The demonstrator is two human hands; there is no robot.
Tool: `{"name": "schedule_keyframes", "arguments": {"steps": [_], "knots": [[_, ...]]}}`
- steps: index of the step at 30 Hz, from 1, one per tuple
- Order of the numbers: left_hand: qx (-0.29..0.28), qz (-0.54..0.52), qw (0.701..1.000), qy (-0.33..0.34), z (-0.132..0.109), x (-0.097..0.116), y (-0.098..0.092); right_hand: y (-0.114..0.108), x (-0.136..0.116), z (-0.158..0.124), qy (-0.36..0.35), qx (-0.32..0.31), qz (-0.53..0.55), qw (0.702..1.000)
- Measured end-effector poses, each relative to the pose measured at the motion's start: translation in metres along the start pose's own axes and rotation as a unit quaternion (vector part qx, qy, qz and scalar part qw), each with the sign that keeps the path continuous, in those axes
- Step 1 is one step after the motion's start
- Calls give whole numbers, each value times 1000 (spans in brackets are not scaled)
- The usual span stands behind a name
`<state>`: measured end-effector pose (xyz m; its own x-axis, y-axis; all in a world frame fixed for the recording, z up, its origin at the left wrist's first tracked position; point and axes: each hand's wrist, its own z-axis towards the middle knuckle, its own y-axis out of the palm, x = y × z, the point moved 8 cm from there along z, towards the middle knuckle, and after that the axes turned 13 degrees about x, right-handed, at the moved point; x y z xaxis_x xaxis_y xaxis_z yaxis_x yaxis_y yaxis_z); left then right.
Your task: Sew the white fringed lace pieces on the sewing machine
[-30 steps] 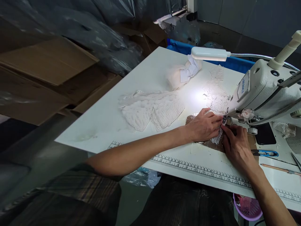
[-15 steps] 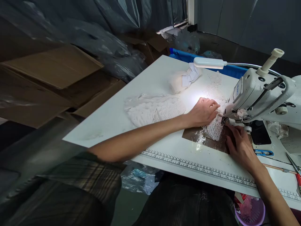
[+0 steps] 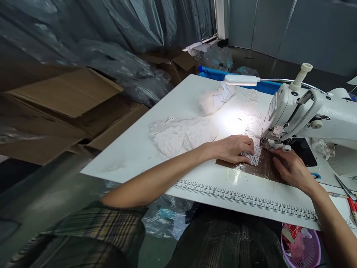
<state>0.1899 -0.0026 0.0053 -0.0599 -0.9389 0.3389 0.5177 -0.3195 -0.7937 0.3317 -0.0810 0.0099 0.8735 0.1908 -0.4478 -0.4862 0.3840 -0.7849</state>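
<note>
A white sewing machine (image 3: 312, 111) stands at the right of a white table (image 3: 134, 149). A small piece of white lace (image 3: 254, 156) lies on a brown patch just left of the presser foot (image 3: 264, 143). My left hand (image 3: 231, 149) rests flat on this lace, fingers stretched toward the needle. My right hand (image 3: 291, 169) lies on the brown patch below the presser foot, fingers extended and pressing down beside the lace. A gooseneck lamp (image 3: 241, 79) lights the spot.
A pile of white lace pieces (image 3: 178, 132) and a bundled cloth (image 3: 213, 101) lie further left on the table. A printed ruler (image 3: 245, 199) runs along the front edge. Scissors (image 3: 347, 193) sit at the far right, cardboard boxes (image 3: 64, 100) on the left, a purple basket (image 3: 302, 249) below.
The camera has swung left and down. My left hand has pulled back from the needle and flattened on the lace; my right hand stays by the presser foot.
</note>
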Motion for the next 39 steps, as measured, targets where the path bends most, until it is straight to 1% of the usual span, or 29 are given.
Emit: {"name": "schedule_keyframes", "arguments": {"steps": [3,6,9,11,13,16,18,19,21,24,27,30,32,35,37,39], "knots": [[22,-5,1000,-16,-1,0,3,11,-2,10,22,-53,27,998],[38,2,999,-13,0,3,4,19,-2,15,37,-66,55,996],[72,14,997,9,0,9,1,25,6,13,59,-35,68,995],[111,22,993,21,0,12,-3,26,15,10,83,-3,66,994],[156,24,987,24,0,14,-8,25,20,7,91,29,65,993],[222,21,974,27,0,17,-19,20,15,3,51,67,55,995],[257,17,966,27,0,18,-25,19,5,1,2,64,48,997],[267,16,963,27,-1,19,-27,20,-1,-1,-24,52,42,997],[266,11,964,27,-1,19,-26,23,-13,-4,-74,15,24,997],[223,6,974,35,0,20,-16,28,-25,-7,-122,-34,-1,992],[175,28,982,61,-2,22,-3,27,-31,-7,-142,-56,16,988],[119,71,988,68,-3,22,8,25,-31,-8,-136,-66,58,987],[94,92,989,63,-4,20,12,23,-24,-7,-105,-48,81,990],[99,112,987,64,-5,21,11,18,-8,-4,-58,26,63,996],[104,122,985,67,-5,22,10,21,-4,-5,-68,46,17,996],[109,132,983,70,-6,24,9,28,-6,-7,-100,35,-27,994]]}}
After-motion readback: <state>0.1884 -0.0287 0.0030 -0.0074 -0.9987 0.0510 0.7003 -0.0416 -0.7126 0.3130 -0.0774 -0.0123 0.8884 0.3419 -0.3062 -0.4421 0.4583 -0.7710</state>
